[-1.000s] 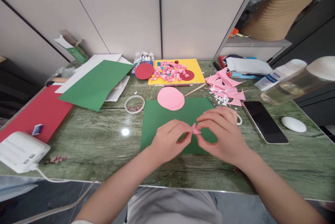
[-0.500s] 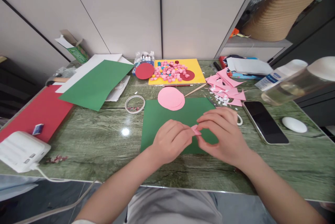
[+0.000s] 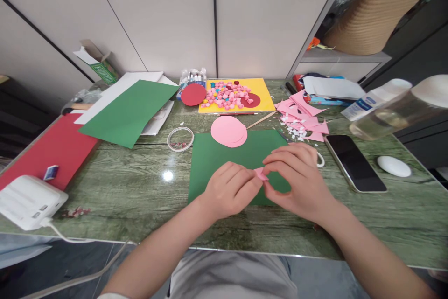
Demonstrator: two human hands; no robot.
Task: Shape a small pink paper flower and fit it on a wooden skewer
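A small pink paper piece (image 3: 261,174), apparently folded, is pinched between my two hands above the green paper sheet (image 3: 206,168). My left hand (image 3: 231,189) grips it from the left with curled fingers. From the right, the thumb and fingertips of my right hand (image 3: 297,180) close on its other end, leaving a rounded gap in the palm. Much of the piece is hidden by the fingers. Beyond the hands, overlapping pink paper circles (image 3: 228,131) lie on the green sheet's back edge. Scissors with a white handle (image 3: 320,159) lie partly hidden behind my right hand.
Pink paper scraps (image 3: 304,114), a phone (image 3: 355,163) and a white mouse-shaped object (image 3: 394,166) lie at right. A tape roll (image 3: 180,139) is left of the green sheet. Pink beads (image 3: 227,96) cover a yellow sheet (image 3: 264,91) at the back. A white charger (image 3: 31,201) sits front left.
My left fingers have shifted slightly around the pink paper piece, which shows at a slightly different angle. My right hand has barely moved.
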